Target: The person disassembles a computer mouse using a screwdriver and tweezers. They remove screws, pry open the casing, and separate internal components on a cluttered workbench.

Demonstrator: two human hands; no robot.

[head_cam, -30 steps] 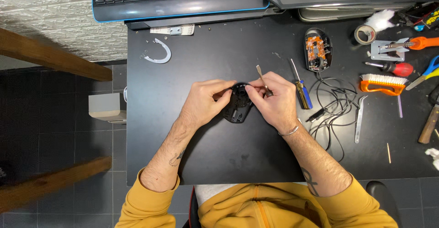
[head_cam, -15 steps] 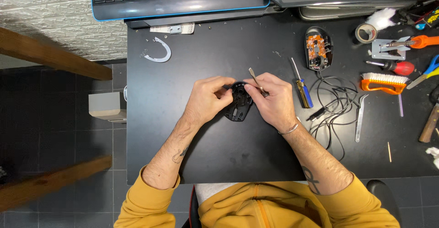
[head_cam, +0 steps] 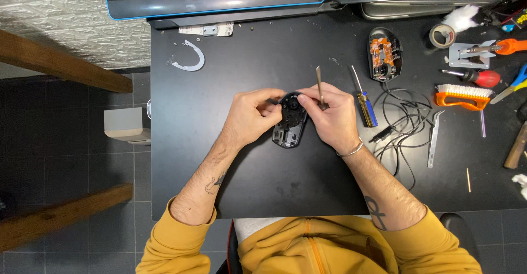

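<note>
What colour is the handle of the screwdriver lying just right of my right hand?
Blue with yellow, the screwdriver; head view.

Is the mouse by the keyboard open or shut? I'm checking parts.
Open: the mouse lies without its cover, its orange circuit board bare.

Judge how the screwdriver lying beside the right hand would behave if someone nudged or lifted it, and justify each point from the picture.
The screwdriver would probably roll if nudged sideways: its handle looks rounded and it lies loose on the flat black table. It should stay stiff, since the shaft is a thin straight metal rod. It likely feels light and handle-heavy, as the blue and yellow handle is far thicker than the shaft.
</note>
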